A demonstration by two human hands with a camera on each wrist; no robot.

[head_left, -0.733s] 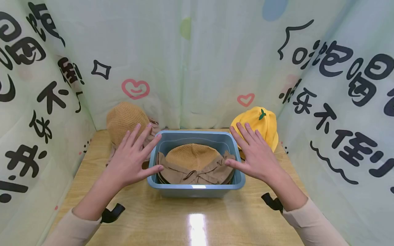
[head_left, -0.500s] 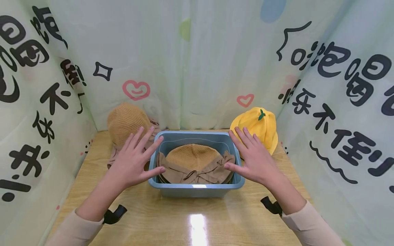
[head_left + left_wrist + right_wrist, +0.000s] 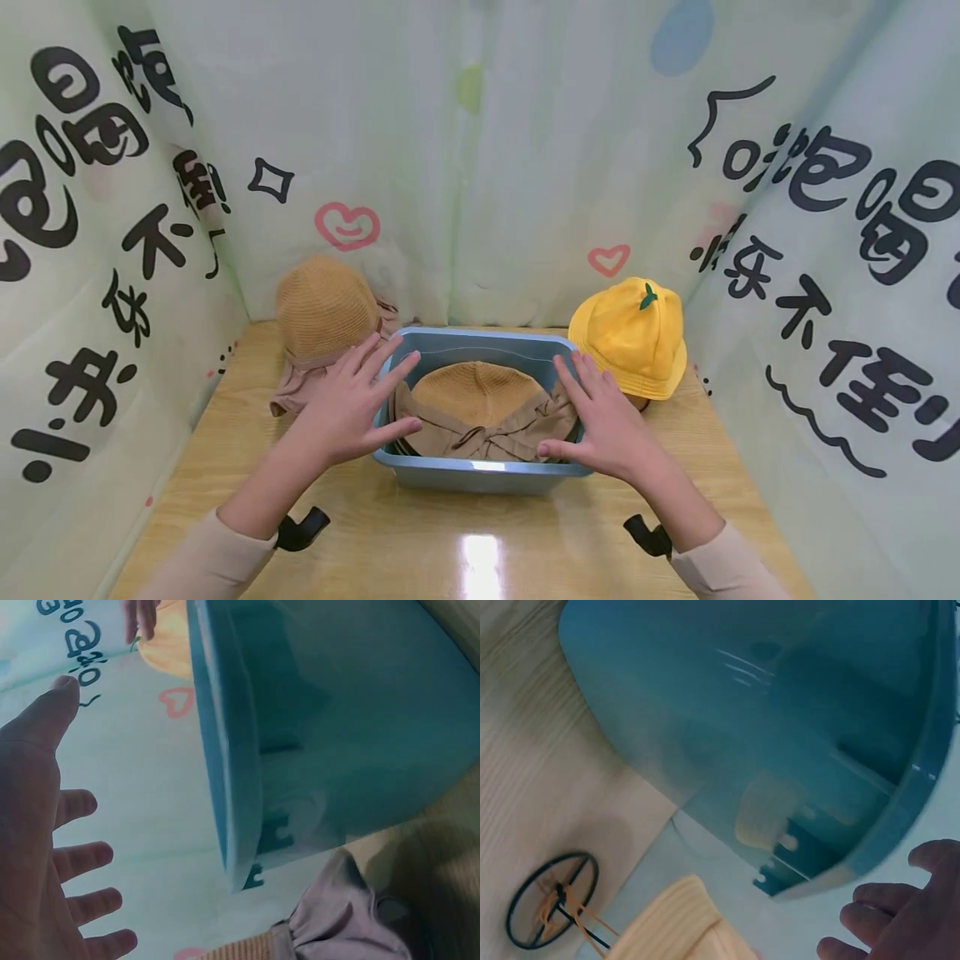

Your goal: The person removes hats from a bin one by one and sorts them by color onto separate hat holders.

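Observation:
A blue plastic bin point(image 3: 480, 481) stands on the table. Inside it sits a tan knit hat point(image 3: 474, 392) with a brown brim and a bow at the front. My left hand point(image 3: 341, 408), fingers spread, is over the bin's left rim. Over the right rim hovers my right hand point(image 3: 603, 421), its fingers likewise extended and parted. Neither hand holds anything. In the left wrist view the left hand point(image 3: 34, 840) shows a gap to the bin wall point(image 3: 337, 735). Fingers of the right hand point(image 3: 889, 922) appear beside the bin's rim in the right wrist view.
Behind the bin at left is another tan knit hat point(image 3: 324, 308) with a brownish brim. A yellow hat point(image 3: 626, 337) with a green sprout stands back right. Near it, a black ring base point(image 3: 553, 900) with orange cord rests on the wooden table point(image 3: 390, 550). Printed curtains point(image 3: 525, 167) enclose the table.
Both hands have come lower and nearer to the bin's sides, the left shifting right and the right shifting left. The head view has tilted slightly. The hats and bin stay in place.

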